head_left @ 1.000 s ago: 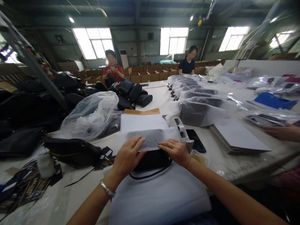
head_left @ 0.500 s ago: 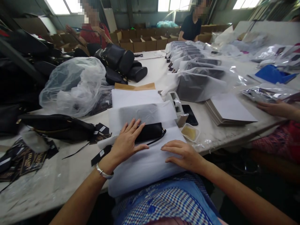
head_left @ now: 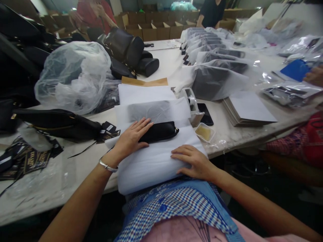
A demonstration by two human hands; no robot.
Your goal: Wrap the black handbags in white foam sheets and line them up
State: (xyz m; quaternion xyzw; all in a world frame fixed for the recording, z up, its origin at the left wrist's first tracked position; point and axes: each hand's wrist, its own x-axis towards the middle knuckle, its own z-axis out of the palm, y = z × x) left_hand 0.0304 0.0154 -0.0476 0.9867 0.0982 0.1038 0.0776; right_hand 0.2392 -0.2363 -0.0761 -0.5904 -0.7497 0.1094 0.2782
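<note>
While the left hand (head_left: 131,136) lies on the black pouch (head_left: 161,131), the right hand (head_left: 193,162) is down on white sheeting

Since both hands are in plain view, easy one to call: left palm's flat, fingers close together, thumb angled out, covering the left end of the pouch. Right hand is just below and to the right of it, fingers loosely curved with the thumb apart, nothing clamped in it, over the white sheeting (head_left: 161,163). The pouch is lying on its side pretty much mid-frame, on that sheeting, with a strip of thin translucent paper (head_left: 151,111) right behind it.

Just right of that paper there's a tape dispenser (head_left: 193,104), then a dark phone (head_left: 205,113) and a small clear tub (head_left: 205,133) with something yellowish in it. Further right, a stack of boards (head_left: 252,109). Upper right of center has a row of wrapped items (head_left: 214,82).

Over on the left: a big puffy clear plastic bag (head_left: 75,77), a black zip bag (head_left: 63,125) below it, and a bunch of black tags (head_left: 37,161) at the lower left. Another person in red (head_left: 94,15) is up top left, pretty blurry.
</note>
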